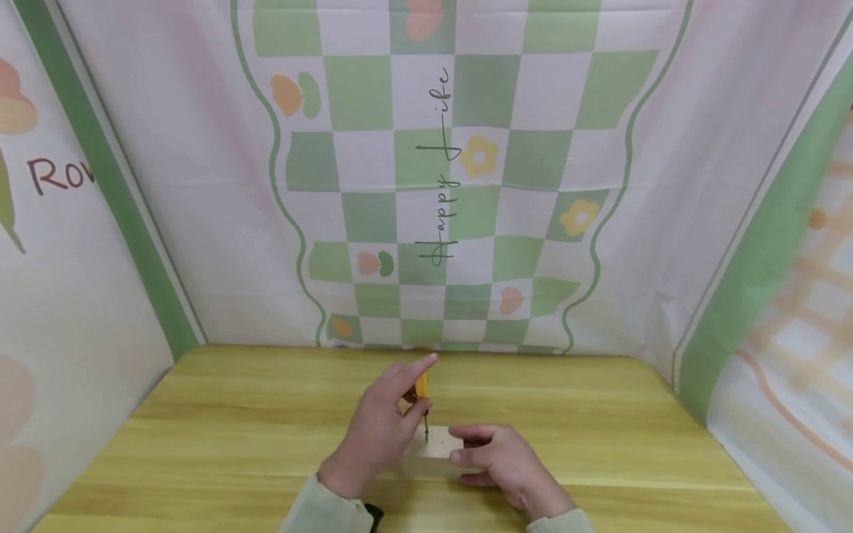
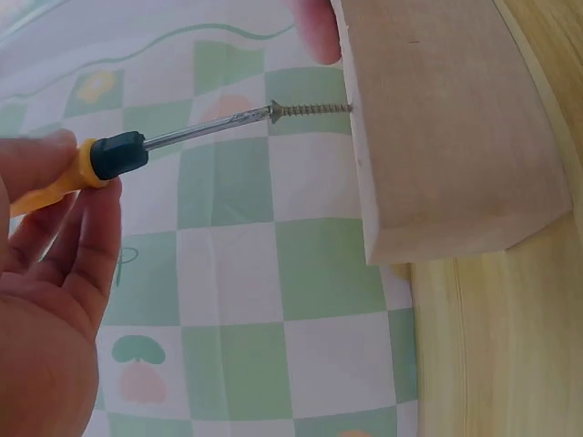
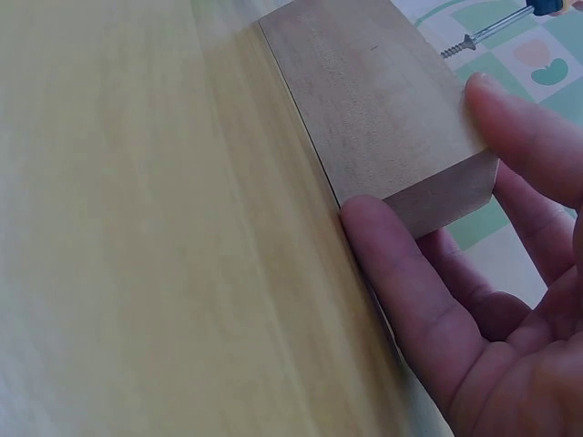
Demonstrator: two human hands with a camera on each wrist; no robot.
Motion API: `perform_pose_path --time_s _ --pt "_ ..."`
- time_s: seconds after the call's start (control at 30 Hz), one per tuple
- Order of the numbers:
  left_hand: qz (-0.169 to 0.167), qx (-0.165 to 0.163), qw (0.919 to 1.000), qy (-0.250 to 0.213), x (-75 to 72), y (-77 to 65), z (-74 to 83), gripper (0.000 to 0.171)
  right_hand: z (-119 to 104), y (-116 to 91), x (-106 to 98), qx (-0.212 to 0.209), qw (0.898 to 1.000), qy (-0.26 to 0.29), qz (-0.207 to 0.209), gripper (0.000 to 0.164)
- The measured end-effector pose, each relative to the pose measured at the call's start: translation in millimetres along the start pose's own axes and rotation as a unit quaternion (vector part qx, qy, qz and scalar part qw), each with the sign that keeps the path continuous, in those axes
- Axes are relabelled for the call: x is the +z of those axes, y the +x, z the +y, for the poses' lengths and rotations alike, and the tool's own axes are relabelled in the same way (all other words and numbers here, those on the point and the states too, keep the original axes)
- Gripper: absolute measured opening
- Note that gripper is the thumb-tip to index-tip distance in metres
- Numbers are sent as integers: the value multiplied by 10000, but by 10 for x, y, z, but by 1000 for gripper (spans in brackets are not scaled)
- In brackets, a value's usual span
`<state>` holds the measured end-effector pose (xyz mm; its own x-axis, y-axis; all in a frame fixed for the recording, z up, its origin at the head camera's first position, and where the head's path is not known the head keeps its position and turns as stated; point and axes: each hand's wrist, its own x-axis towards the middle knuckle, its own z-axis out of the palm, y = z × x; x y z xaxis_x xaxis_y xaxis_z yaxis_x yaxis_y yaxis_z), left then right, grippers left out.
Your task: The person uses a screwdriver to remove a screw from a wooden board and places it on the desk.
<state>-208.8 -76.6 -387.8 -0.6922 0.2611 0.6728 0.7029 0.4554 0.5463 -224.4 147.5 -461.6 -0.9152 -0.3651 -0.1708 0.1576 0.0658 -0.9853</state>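
Note:
My left hand (image 1: pixel 383 426) grips the yellow handle of a screwdriver (image 2: pixel 120 155) with a dark collar and a metal shaft. Its tip meets the head of a threaded screw (image 2: pixel 314 108), which stands upright on the top face of a pale wooden block (image 2: pixel 455 137). Most of the screw's thread shows above the wood. At the block's right end, my right hand (image 1: pixel 509 463) holds it between fingers and thumb, as the right wrist view also shows. A small dark spot marks the block's top, right of the screw. My left palm partly hides the block's left end in the head view.
The block rests on a wood-grain table (image 1: pixel 266 414). Behind the table hangs a green-and-white checked cloth (image 1: pixel 426 222) with printed flowers and writing. More printed cloth walls flank both sides.

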Motion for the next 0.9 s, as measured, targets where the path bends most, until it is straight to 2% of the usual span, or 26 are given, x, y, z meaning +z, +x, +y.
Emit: perform_pose_path --time_s 0.17,0.3,0.5,0.57,0.73,0.8,0.9 --pt "-233 158 9992 -270 6 9 -7 79 -25 -12 3 37 10000 19 -3 51" --pt "-119 309 9993 -190 22 4 -5 82 -33 -14 2 60 10000 23 2 52" --pt "-87 246 9996 117 25 -10 10 81 -21 -2 9 20 10000 10 17 52" --pt "-112 161 9998 54 24 -11 14 78 -16 2 10 -3 10000 -1 20 51" --pt "-122 19 9989 -450 30 -4 21 73 -11 9 7 -7 10000 -13 25 51" --pt "-65 89 9989 -457 35 -6 19 72 -14 6 5 8 10000 -16 16 50" --pt "17 164 9997 -196 40 -13 13 71 -20 -4 2 32 10000 -30 4 51"
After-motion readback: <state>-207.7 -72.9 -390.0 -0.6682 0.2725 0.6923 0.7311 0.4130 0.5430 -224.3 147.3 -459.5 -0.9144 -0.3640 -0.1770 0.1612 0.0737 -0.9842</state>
